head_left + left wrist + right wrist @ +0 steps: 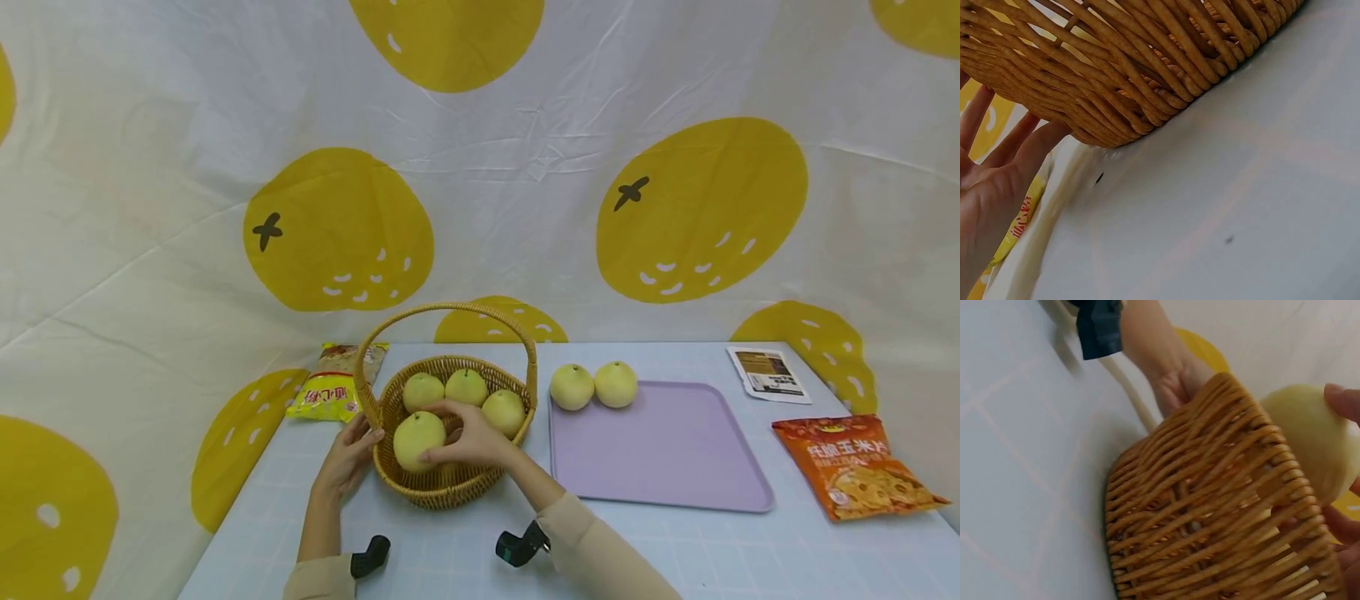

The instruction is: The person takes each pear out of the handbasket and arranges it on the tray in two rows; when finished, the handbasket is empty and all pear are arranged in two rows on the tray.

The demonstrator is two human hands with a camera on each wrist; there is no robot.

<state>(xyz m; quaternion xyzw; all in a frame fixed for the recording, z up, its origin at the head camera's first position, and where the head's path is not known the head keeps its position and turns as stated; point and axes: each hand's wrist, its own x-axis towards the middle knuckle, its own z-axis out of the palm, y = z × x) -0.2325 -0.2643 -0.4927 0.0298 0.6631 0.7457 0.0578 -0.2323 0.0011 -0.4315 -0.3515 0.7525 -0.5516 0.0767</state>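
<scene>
Your right hand (471, 437) grips 1 round pale-yellow fruit (417, 442) at the mouth of the brown woven wicker basket (442, 498); your left hand (347, 458), fingers extended, touches its side.

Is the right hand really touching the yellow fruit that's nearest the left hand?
Touching. The right wrist view shows it plainly: the right hand has its fingers against the fruit, with no gap where they meet.

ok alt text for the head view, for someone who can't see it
The right hand holds a round pale-yellow fruit at the mouth of a handled brown wicker basket containing three more; the left hand touches the basket's left side. To the right, two similar fruits sit at the far left corner of a rectangular lilac tray.
</scene>
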